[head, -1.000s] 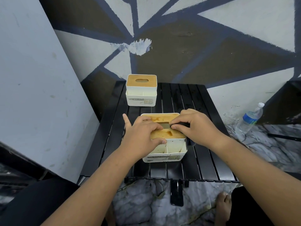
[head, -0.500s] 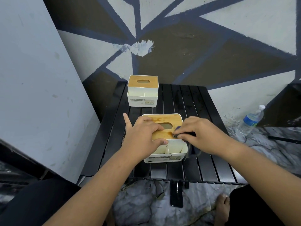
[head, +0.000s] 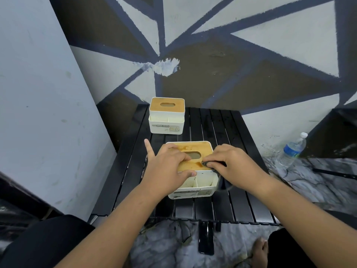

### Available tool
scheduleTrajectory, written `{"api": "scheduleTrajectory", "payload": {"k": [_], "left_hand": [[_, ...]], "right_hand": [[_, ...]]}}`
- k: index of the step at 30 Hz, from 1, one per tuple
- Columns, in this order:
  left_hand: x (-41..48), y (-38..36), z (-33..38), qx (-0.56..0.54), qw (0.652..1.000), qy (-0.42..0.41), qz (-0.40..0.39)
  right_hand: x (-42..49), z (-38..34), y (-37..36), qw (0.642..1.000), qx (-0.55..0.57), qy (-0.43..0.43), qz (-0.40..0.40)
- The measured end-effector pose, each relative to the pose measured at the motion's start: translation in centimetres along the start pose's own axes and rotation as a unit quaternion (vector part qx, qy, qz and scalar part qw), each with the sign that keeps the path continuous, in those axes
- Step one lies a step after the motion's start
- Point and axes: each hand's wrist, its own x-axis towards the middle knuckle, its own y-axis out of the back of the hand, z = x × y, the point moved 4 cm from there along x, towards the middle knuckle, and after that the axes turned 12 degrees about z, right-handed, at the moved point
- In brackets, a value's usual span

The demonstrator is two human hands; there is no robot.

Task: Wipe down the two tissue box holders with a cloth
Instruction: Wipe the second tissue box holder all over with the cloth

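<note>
Cloth [head: 209,165] now at lid [head: 201,148] front edge

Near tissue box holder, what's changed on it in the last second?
The right hand dragged the dark cloth across the wooden lid, from its slot toward its near right edge. The left hand still steadies the near holder; the far holder hasn't moved.

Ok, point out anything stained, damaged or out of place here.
Brown stains mark the near tissue box holder's wooden lid, beside the dark cloth the right hand pinches. The far holder's lid looks clean.
</note>
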Motion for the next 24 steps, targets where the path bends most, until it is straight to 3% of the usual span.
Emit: {"api": "scheduleTrajectory", "payload": {"k": [5, 9, 13, 19, 24], "left_hand": [[-0.5, -0.1, 1.2, -0.039, 0.999, -0.012, -0.010], [-1.5, 0.8, 0.9, -0.102, 0.988, -0.075, -0.085], [-1.7, 1.1, 0.4, -0.058, 0.985, -0.131, -0.098], [-1.2, 0.6, 1.2, -0.011, 0.991, -0.124, -0.042], [-0.9, -0.2, 0.5, -0.090, 0.991, -0.080, -0.052]], "right_hand": [[0.5, 1.5, -0.3, 0.998, -0.019, -0.037, 0.050], [1.3, 2.0, -0.1, 0.997, -0.031, -0.040, 0.059], [1.3, 2.2, 0.2, 0.999, -0.002, -0.038, 0.039], [-1.1, 0.1, 0.1, 0.996, 0.067, -0.058, 0.023], [-0.3, -0.1, -0.6, 0.997, 0.052, -0.035, 0.045]]}}
